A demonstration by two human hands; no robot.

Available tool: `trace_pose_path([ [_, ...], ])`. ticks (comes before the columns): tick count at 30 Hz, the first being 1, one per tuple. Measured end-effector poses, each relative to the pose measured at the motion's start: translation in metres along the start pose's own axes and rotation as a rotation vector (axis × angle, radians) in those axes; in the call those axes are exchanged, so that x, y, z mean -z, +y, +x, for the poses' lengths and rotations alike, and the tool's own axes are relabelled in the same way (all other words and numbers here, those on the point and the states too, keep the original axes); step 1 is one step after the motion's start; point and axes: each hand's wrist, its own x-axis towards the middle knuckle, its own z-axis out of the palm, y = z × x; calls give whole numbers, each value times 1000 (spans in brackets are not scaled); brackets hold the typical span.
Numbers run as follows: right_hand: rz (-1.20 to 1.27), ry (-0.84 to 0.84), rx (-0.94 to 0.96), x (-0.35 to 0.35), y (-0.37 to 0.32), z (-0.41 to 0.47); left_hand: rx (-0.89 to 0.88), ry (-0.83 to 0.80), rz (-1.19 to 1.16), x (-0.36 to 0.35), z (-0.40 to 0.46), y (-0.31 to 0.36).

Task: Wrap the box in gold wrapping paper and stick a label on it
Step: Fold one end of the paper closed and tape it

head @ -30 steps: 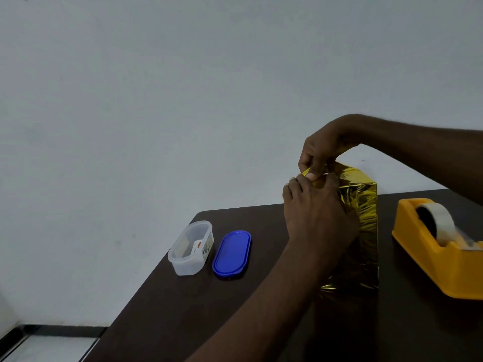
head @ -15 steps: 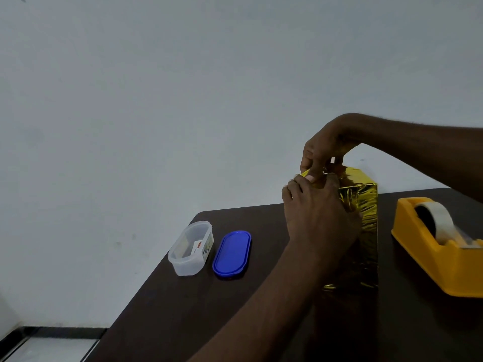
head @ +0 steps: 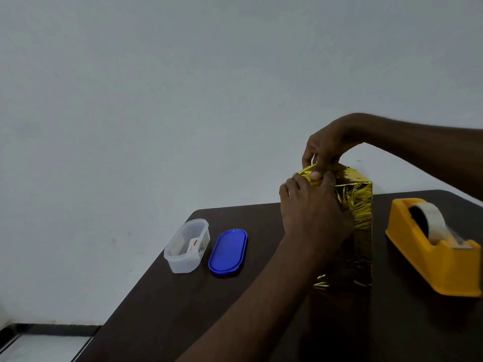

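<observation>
Folding step: closing the top end of the gold paper (head: 358, 202) over the upright box (head: 347, 257), judged from how both hands meet at its upper edge.
Left hand (head: 311, 212): fingers curled against the near top edge of the box, grasping the paper fold there; palm covers the upper near face.
Right hand (head: 326, 150): reaches in from above and pinches a small flap of paper at the top, its thumb just beyond the left fingertips.
Box position: standing on the dark table (head: 183, 309), directly under both sets of fingers, its lower part below the left wrist.
Tape dispenser (head: 431, 246): orange, to the right of the right fingers, well apart from them.
Clear tub (head: 187, 245): open, left of the left fingers, holding small cards, possibly labels; cannot confirm.
Blue lid (head: 228, 250): flat, just beside the tub.
Technique: keep the left fingers pressed on the fold while the right draws the flap taut and flat; crease sharply before reaching for tape.
Risk: foil-like paper likely springs back if released early.
</observation>
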Motion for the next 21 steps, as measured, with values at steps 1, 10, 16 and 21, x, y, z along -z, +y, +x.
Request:
trace_pose_path([
  [1, -7, 27, 5, -1, -1, -2, 0, -3, 4, 1, 0, 0],
  [10, 141, 742, 87, -16, 17, -46, 49, -78, -18, 4, 0, 1],
  [16, 205, 761, 103, -71, 15, -78, 139, -69, -375, 19, 10, -5],
  [21, 18, 927, 112, -105, 18, -87, 323, 70, -689, 29, 28, -28],
])
